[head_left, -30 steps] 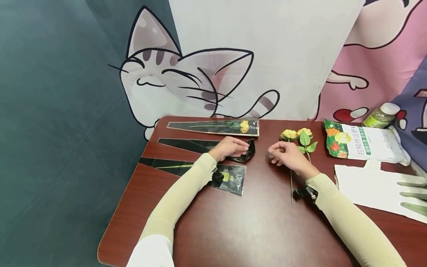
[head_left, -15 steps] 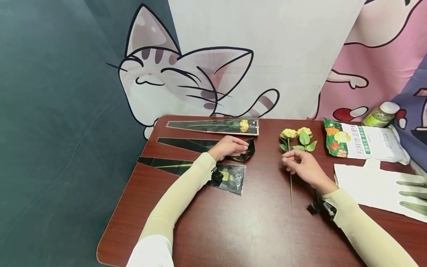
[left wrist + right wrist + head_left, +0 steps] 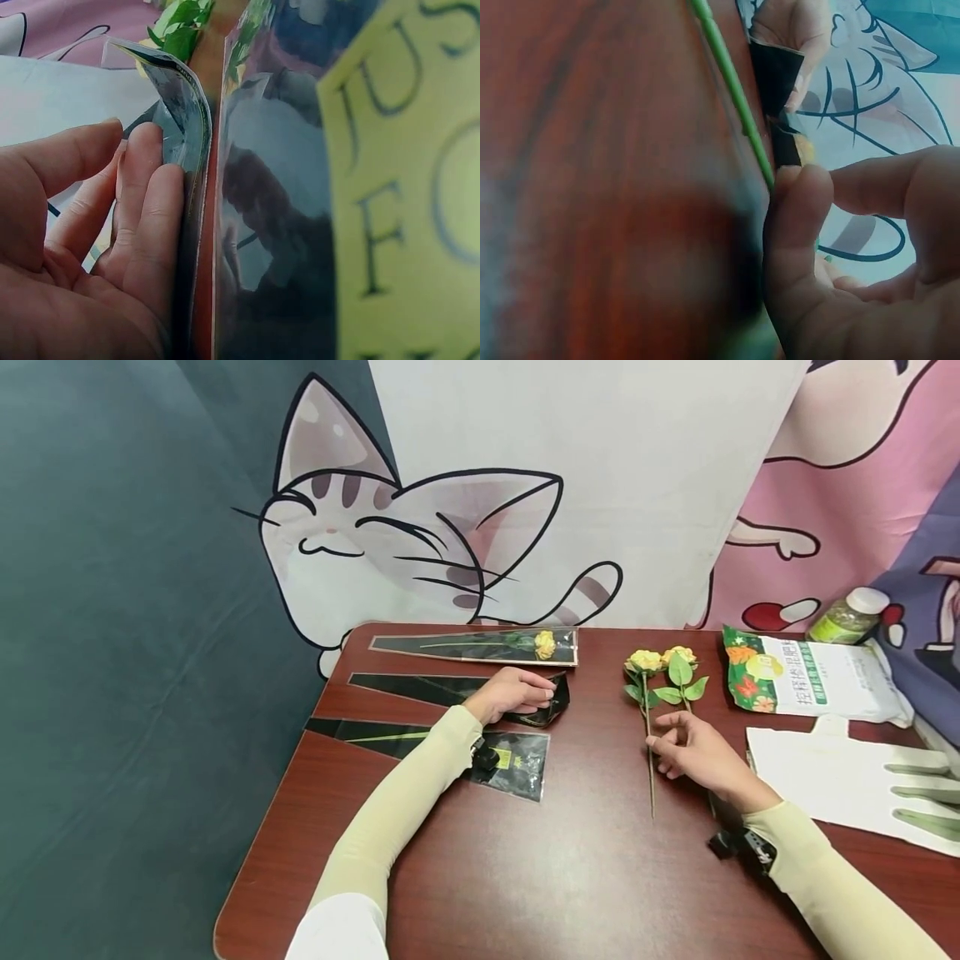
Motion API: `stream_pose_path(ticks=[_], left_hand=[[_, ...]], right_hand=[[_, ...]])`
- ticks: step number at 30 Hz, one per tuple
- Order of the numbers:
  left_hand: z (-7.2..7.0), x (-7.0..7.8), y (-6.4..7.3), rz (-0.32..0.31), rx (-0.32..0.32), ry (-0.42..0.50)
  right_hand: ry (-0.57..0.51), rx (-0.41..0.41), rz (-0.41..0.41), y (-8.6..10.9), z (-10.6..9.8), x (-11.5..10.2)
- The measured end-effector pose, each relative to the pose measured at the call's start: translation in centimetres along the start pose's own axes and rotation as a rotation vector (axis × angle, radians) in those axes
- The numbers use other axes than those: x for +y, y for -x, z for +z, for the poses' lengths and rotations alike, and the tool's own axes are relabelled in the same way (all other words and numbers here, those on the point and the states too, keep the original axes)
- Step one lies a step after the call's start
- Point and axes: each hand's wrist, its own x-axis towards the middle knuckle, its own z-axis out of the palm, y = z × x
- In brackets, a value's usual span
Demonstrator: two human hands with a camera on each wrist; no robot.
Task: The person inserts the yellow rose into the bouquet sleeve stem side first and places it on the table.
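My left hand (image 3: 517,692) pinches the raised edge at the mouth of the middle black film flower sleeve (image 3: 420,686), which gapes on its right side. In the left wrist view the sleeve's clear lip (image 3: 196,127) curves beside the fingers. My right hand (image 3: 697,752) is at the stem of the left yellow artificial rose (image 3: 644,661), thumb tip by the stem. In the right wrist view the green stem (image 3: 731,82) runs behind the fingertips; whether they grip it cannot be seen. A second yellow rose (image 3: 679,657) lies just right of it.
A sleeve with a yellow rose inside (image 3: 480,647) lies at the back. Nearer the front is another black sleeve (image 3: 532,760) with a yellow label. On the right are a fertilizer bag (image 3: 832,681), a jar (image 3: 851,616) and white gloves (image 3: 825,768).
My right hand has moved right and toward the front, from beside the sleeve to the left rose's stem. The left hand stays at the sleeve's mouth. The roses have not moved on the table.
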Motion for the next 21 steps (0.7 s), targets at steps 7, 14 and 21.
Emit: stream_pose_path(ticks=[7, 14, 21], left_hand=[[-0.2, 0.0, 0.3, 0.007, -0.007, 0.0], [-0.3, 0.0, 0.2, -0.004, -0.026, 0.0], [-0.4, 0.1, 0.2, -0.002, -0.024, 0.005]], right_hand=[[-0.033, -0.068, 0.066, -0.2, 0.1, -0.1], [-0.013, -0.082, 0.117, -0.4, 0.3, -0.6], [-0.033, -0.071, 0.121, -0.7, 0.5, -0.9]])
